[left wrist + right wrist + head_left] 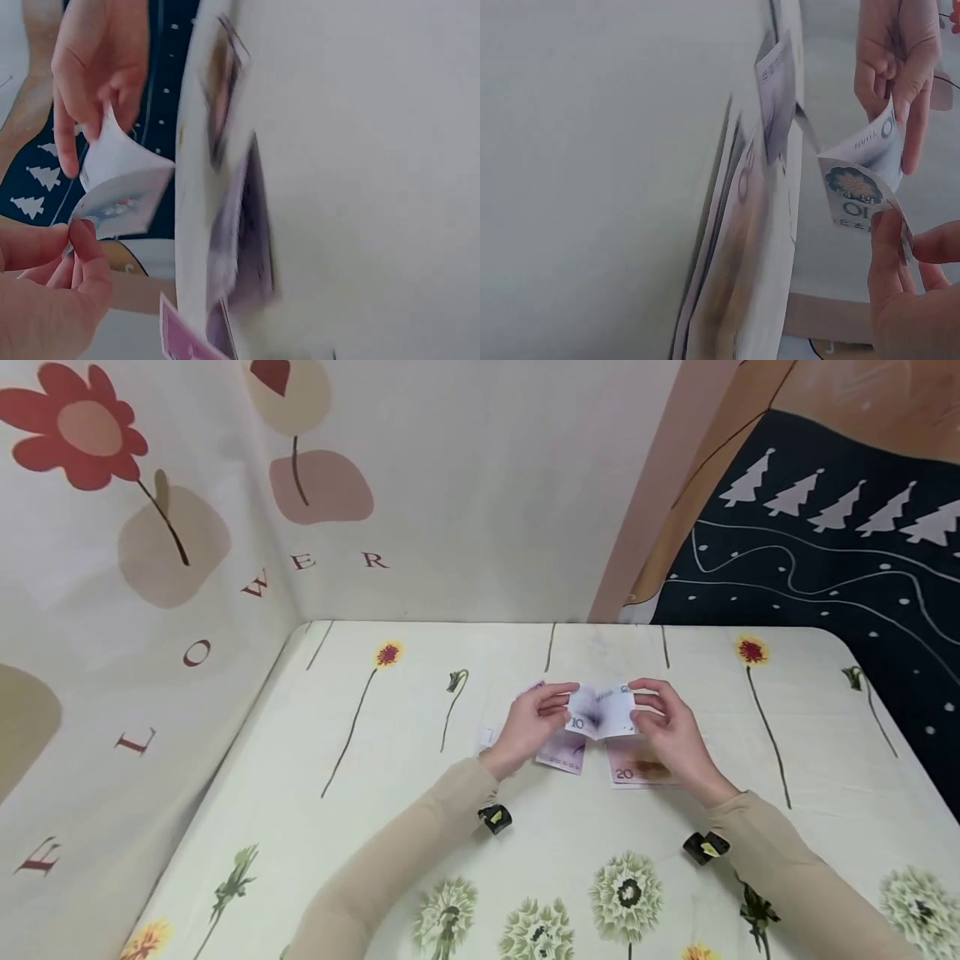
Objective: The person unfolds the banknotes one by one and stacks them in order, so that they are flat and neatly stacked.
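A creased 10 banknote [617,712] is held up above the table, bent along its middle fold. My left hand [531,722] pinches its left end between thumb and fingers, and my right hand [670,731] pinches its right end. The left wrist view shows the note's free edge [131,206] curving between the hands. Below the left hand lies a purple banknote [562,753], with its far part covered by hand and note. A brownish 20 banknote [633,770] lies under the right hand, on top of at least one other note.
The table [420,810] wears a pale cloth printed with flowers. A small pale paper edge [487,737] shows beside the left hand. Black straps with devices [495,818] sit at both wrists. Patterned fabric [480,485] hangs behind the table and along its left.
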Demonstrator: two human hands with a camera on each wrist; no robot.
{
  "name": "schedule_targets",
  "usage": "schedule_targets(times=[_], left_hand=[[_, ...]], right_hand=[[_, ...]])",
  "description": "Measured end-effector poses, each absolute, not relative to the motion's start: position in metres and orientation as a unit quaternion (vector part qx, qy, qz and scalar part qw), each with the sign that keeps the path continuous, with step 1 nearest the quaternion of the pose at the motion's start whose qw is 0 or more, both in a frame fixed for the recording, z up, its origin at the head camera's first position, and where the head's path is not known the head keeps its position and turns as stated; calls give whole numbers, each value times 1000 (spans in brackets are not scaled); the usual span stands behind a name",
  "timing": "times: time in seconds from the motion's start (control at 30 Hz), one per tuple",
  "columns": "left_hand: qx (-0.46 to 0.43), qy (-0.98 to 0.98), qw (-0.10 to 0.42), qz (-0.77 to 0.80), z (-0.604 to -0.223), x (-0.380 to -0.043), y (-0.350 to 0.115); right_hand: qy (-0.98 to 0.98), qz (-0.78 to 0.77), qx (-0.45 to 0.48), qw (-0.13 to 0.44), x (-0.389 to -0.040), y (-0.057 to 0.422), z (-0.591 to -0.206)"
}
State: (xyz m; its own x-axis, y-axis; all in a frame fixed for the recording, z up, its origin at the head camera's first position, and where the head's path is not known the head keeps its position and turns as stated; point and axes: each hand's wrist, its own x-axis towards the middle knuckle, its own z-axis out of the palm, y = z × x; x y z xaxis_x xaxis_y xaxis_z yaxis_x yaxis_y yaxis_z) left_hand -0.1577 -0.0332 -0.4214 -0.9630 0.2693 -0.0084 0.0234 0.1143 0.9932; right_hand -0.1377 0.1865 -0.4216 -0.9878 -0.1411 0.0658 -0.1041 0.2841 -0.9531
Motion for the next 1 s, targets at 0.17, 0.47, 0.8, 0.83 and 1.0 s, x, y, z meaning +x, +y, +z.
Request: schedule_targets(times=[0.17,0.47,0.8,0.83,1.0], left_hand=[[99,774,84,620,-423,-159,-42],[84,775,97,619,-424,-158,-47],[87,775,59,623,-388,-140,-45],[89,775,52,624,-389,-141,-46],[88,773,28,628,-409,-152,-46]], right_hand=[[825,-559,-81,-19,-137,197,-419],[838,-540,-69,-22,-137,207,-421],[828,-552,-86,-51,-134,211,-427],[825,-555,-88,-53,-134,211,-428],[811,-575,-93,-50,-131,210,-429]])
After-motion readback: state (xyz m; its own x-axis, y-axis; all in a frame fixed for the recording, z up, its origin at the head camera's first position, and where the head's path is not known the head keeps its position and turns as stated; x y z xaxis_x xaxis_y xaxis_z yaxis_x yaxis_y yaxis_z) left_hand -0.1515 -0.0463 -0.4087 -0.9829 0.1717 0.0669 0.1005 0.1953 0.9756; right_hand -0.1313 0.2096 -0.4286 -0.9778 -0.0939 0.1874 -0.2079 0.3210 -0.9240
